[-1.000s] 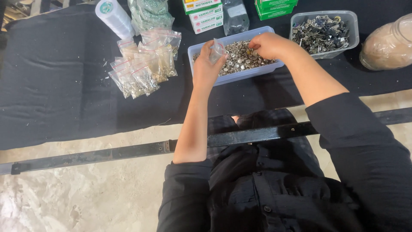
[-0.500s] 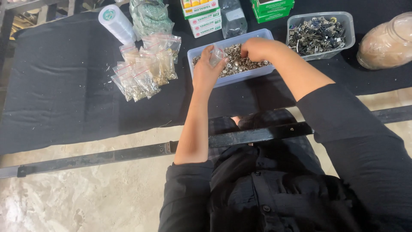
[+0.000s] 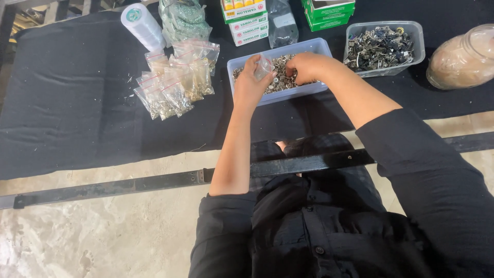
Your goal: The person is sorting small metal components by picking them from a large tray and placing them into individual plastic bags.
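1. I'm looking down at a black cloth (image 3: 77,103) spread over the work surface, and both hands are up over the pale blue tray (image 3: 309,91) near the cloth's far edge, just right of its middle.
2. My left hand (image 3: 251,85) pinches a small clear bag (image 3: 264,66) between thumb and fingers, holding it above the left end of that tray.
3. My right hand (image 3: 307,67) sits curled, palm down, inside the tray on the heap of small metal fittings (image 3: 280,77). The fingers are bunched narrow, but I cannot tell whether they have pieces in them.
4. The bag and the right hand are just beside each other, nearly touching over the heap.
5. Left of the tray, a pile of filled clear bags (image 3: 177,82) lies fanned out on the cloth, each one packed with small metal pieces.
6. Behind that pile, at the far edge, a white roll (image 3: 141,24) lies tilted, with a greenish bagged bundle (image 3: 183,18) just beside it.
7. Behind the tray stand stacked small boxes (image 3: 244,20), a clear packet (image 3: 282,23) and a green box (image 3: 328,13).
8. Right of the tray sits a clear tub (image 3: 406,64) full of darker metal hardware, and near the cloth's right edge a big clear jar (image 3: 460,59) lies on its side.
9. A dark metal bar (image 3: 128,184) runs across in front of the cloth's near edge.
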